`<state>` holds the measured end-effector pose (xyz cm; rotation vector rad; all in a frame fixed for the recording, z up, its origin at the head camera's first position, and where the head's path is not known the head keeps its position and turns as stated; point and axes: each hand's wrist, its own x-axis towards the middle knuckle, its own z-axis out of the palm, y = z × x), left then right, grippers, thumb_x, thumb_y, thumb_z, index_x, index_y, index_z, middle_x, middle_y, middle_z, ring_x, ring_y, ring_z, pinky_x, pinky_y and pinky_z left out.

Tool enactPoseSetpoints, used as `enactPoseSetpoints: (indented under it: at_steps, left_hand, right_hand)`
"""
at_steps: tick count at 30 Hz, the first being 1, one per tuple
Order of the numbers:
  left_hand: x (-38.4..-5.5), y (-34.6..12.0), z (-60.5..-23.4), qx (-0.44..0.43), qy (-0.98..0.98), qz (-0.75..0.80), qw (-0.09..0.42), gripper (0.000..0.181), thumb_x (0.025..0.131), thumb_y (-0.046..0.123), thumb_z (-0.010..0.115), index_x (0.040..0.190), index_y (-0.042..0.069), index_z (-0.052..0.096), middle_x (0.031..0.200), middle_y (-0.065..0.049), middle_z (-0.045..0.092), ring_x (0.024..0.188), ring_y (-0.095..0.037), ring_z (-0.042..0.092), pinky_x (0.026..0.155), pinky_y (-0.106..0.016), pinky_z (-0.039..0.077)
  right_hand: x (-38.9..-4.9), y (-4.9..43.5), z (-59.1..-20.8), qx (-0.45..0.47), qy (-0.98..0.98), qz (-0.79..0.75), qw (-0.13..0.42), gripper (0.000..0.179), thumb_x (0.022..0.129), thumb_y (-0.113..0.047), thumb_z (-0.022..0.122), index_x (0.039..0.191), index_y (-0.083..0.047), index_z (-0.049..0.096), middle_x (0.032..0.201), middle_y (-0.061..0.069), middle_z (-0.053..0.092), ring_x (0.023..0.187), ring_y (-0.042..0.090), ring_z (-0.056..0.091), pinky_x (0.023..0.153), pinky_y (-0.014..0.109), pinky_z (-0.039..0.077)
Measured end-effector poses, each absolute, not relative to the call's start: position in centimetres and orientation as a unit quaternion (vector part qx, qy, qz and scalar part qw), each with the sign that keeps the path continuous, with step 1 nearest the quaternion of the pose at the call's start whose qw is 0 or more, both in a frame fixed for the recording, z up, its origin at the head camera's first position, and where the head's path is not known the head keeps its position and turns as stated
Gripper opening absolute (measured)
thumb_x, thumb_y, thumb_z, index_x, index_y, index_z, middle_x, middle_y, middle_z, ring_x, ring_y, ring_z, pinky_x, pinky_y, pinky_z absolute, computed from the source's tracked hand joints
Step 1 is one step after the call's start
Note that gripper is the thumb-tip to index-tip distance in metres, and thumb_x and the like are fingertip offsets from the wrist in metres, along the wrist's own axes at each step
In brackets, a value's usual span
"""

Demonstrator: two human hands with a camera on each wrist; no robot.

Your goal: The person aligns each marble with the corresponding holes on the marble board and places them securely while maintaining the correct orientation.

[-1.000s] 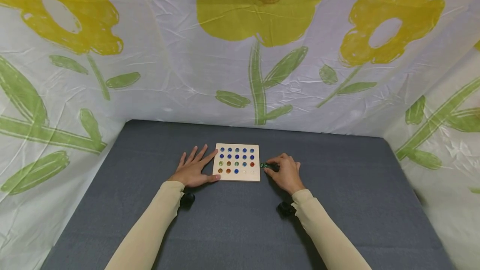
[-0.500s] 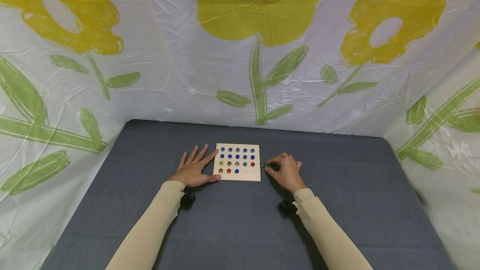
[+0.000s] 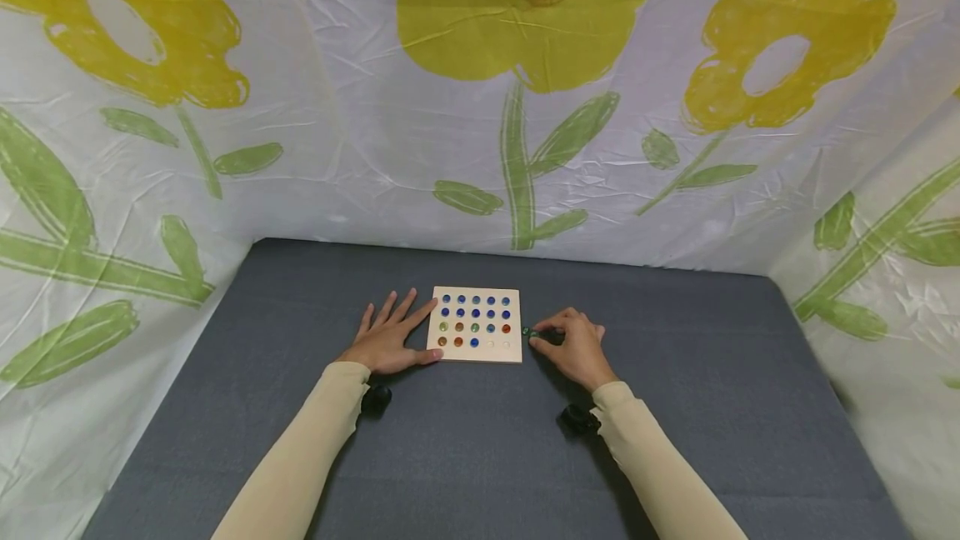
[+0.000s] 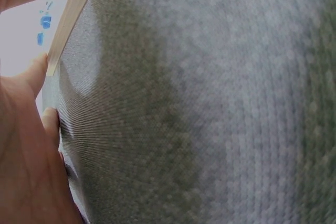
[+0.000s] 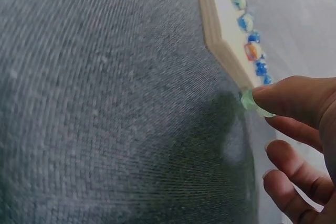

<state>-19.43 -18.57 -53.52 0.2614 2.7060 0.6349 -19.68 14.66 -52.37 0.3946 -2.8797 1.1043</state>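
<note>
A pale wooden board [image 3: 480, 320] lies on the cloth, with rows of round hollows holding blue, orange, red and greenish marbles. Two hollows at its front right hold no coloured marble. My left hand [image 3: 386, 345] is spread flat at its left side, thumb on the front left corner and index fingertip at the left edge. Just off the right edge, my right hand [image 3: 577, 347] pinches a green glass marble [image 5: 249, 101] between thumb and index finger. A second piece of green glass [image 5: 265, 113] shows beside it, partly covered by the thumb. The other right fingers are bent below.
Dark grey cloth [image 3: 480, 457] covers the table all round the board. A white curtain [image 3: 337, 148] printed with yellow flowers hangs behind and at both sides. Small black devices [image 3: 376, 400] sit at the wrists, below the cream sleeves [image 3: 292, 457].
The right hand stays beside the board's right edge, its wrist shifted slightly right, with a little more of the green marbles showing at its fingertips. The left hand keeps its place.
</note>
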Motion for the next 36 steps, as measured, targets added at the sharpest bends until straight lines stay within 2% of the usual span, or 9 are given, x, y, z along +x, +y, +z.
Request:
enactPoseSetpoints:
  at_steps: [7, 15, 17, 23, 28, 36]
  left_hand:
    - [-19.2, -18.5, -52.6, 0.098, 0.953, 0.229, 0.174, 0.097, 0.088, 0.071, 0.062, 0.164, 0.029, 0.020, 0.171, -0.009, 0.003, 0.155, -0.037, -0.007, 0.119, -0.062, -0.011]
    - [-19.4, -18.6, -53.4, 0.093, 0.953, 0.225, 0.180, 0.098, 0.087, 0.075, 0.059, 0.164, 0.034, 0.016, 0.171, -0.004, 0.000, 0.155, -0.032, -0.010, 0.120, -0.058, -0.014]
    - [-19.4, -18.7, -53.6, 0.095, 0.952, 0.230, 0.176, 0.099, 0.086, 0.076, 0.059, 0.164, 0.033, 0.017, 0.171, -0.006, 0.001, 0.155, -0.034, -0.010, 0.119, -0.059, -0.014]
    - [-19.4, -18.7, -53.6, 0.097, 0.953, 0.230, 0.174, 0.100, 0.085, 0.077, 0.059, 0.164, 0.032, 0.018, 0.171, -0.006, 0.001, 0.155, -0.034, -0.009, 0.120, -0.059, -0.013]
    - [-19.2, -18.6, -53.1, 0.096, 0.954, 0.227, 0.173, 0.098, 0.087, 0.073, 0.061, 0.164, 0.030, 0.019, 0.171, -0.008, 0.002, 0.155, -0.036, -0.008, 0.120, -0.060, -0.012]
    - [-19.7, -18.8, -54.2, 0.096, 0.953, 0.229, 0.171, 0.099, 0.085, 0.077, 0.059, 0.164, 0.034, 0.017, 0.171, -0.004, 0.000, 0.155, -0.033, -0.011, 0.119, -0.059, -0.014]
  right_hand:
    - [-19.2, 14.4, -51.9, 0.141, -0.918, 0.370, 0.009, 0.014, 0.085, -0.016, 0.085, 0.098, -0.011, 0.081, 0.096, 0.004, 0.063, 0.090, 0.025, 0.056, 0.087, 0.052, 0.027]
    - [-18.3, 13.2, -52.2, 0.157, -0.905, 0.395, 0.018, 0.016, 0.082, -0.016, 0.087, 0.097, -0.011, 0.081, 0.093, 0.002, 0.063, 0.084, 0.021, 0.054, 0.084, 0.047, 0.023]
    - [-18.2, 12.9, -52.3, 0.160, -0.901, 0.402, 0.022, 0.015, 0.082, -0.014, 0.087, 0.096, -0.011, 0.082, 0.093, 0.002, 0.063, 0.084, 0.021, 0.054, 0.083, 0.046, 0.023]
    - [-18.0, 11.6, -52.3, 0.166, -0.890, 0.423, 0.029, 0.016, 0.082, -0.013, 0.086, 0.097, -0.009, 0.082, 0.094, 0.007, 0.063, 0.085, 0.025, 0.055, 0.084, 0.048, 0.023]
    - [-18.0, 10.6, -52.7, 0.166, -0.888, 0.429, 0.029, 0.018, 0.083, -0.015, 0.086, 0.099, -0.008, 0.082, 0.094, 0.004, 0.063, 0.085, 0.024, 0.055, 0.085, 0.049, 0.023]
    - [-17.9, 9.7, -53.1, 0.170, -0.878, 0.446, 0.034, 0.017, 0.083, -0.013, 0.085, 0.099, -0.007, 0.082, 0.094, 0.005, 0.062, 0.082, 0.024, 0.052, 0.089, 0.053, 0.022]
